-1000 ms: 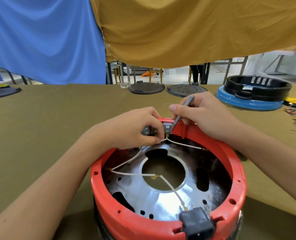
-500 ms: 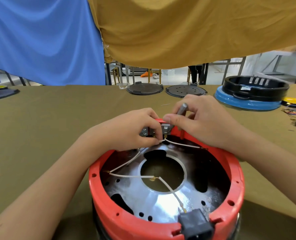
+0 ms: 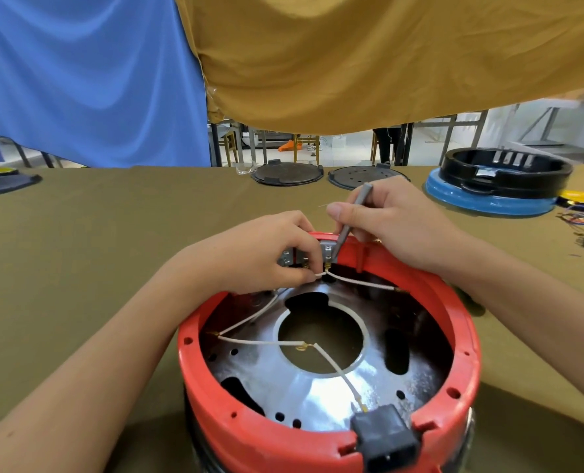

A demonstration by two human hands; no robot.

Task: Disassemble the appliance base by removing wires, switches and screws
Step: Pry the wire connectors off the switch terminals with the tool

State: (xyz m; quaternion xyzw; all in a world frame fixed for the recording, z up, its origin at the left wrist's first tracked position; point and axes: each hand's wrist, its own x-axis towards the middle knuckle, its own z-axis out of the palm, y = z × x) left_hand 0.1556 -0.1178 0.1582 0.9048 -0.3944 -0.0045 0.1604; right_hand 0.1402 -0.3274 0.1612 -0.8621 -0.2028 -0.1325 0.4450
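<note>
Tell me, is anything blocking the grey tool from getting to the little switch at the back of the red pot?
Nothing visible blocks it. The right hand holds the grey tool with its tip at the switch on the red base. The left hand pinches a white wire just beside it.

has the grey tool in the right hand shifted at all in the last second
Yes. The grey tool dipped lower against the red rim, then tilted back up; its tip is again at the switch, held by the right hand.

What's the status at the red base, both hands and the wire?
Left hand pinches white wire at the switch block. Right hand holds grey tool, tip at the terminal. Wire not yet off. Nothing blocking.
</note>
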